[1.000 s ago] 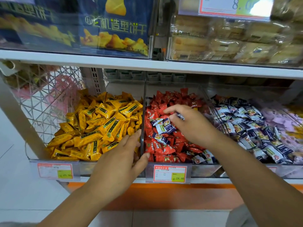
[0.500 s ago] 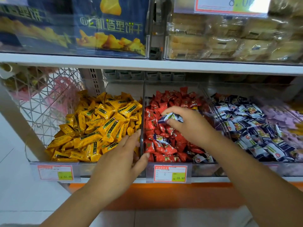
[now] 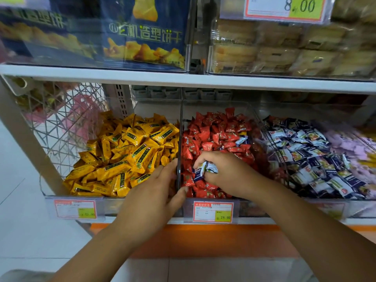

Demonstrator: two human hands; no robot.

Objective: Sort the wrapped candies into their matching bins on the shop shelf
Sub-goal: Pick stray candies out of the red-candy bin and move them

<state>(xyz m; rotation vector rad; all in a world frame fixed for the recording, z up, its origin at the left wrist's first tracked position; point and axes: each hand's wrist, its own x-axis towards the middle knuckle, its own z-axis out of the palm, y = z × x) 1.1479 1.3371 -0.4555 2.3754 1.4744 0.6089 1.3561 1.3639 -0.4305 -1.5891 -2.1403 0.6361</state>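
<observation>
Blue-and-white candies, a small bunch of them, are in the right hand, a little below the centre of the frame, just over the front part of the heap of red candies. The right forearm comes in from the lower right corner and goes diagonally up and to the left. The back of this hand faces up and its fingers are curled down and inward. Its grip is closed around the bunch, and the wrapper ends stick out at the left side of the fist.

The left forearm comes from the lower left and rises to the right. The left hand lies back-up at the front end of the clear divider. Its nearly straight fingers are on the side of the yellow candies and touch the divider. The thumb lies on the red side, at the front edge. This grip is relaxed, not clenched, and holds no candy.

One stray blue-and-white candy lies on the red heap further back. The matching heap of blue-and-white candies is at centre right of the frame. A price tag reading 24.90 hangs below the red heap.
</observation>
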